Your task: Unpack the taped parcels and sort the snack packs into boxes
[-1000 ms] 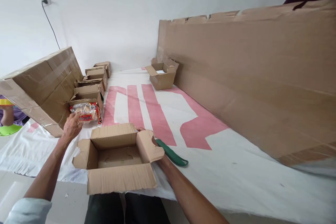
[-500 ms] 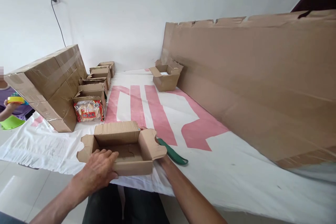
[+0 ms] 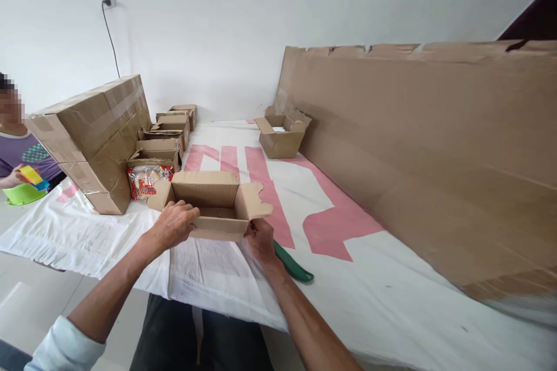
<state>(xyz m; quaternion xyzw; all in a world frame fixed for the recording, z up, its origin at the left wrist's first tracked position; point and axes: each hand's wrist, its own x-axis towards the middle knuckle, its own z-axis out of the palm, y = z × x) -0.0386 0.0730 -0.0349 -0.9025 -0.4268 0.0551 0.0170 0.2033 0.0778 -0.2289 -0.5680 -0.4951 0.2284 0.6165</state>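
Observation:
An open cardboard box (image 3: 220,231), flaps spread outward, is between my two hands at the table's near side. My left hand (image 3: 176,224) is closed over its near wall at the left, fingers hooked inside. At the box's right near corner, below the side flap, my right hand (image 3: 261,242) grips it; some fingertips are hidden. The part of the inside that shows holds nothing. Beside my right wrist lies a long green object (image 3: 293,264) with a rounded end, its kind unclear. Just behind the box's left flap stands a red and clear packet of round, pale food (image 3: 145,179).
Several open cardboard boxes (image 3: 172,123) line the left, beside a taped stack of cartons (image 3: 93,145). Another open box (image 3: 282,144) stands farther back, near a tall cardboard sheet (image 3: 413,156). At far left, a person (image 3: 26,153) holds a yellow and blue thing near a green basin (image 3: 26,192).
The box has moved away from me over the cloth, with my left hand on it. My right hand has come from behind its right side to the near corner. The person's coloured thing has turned.

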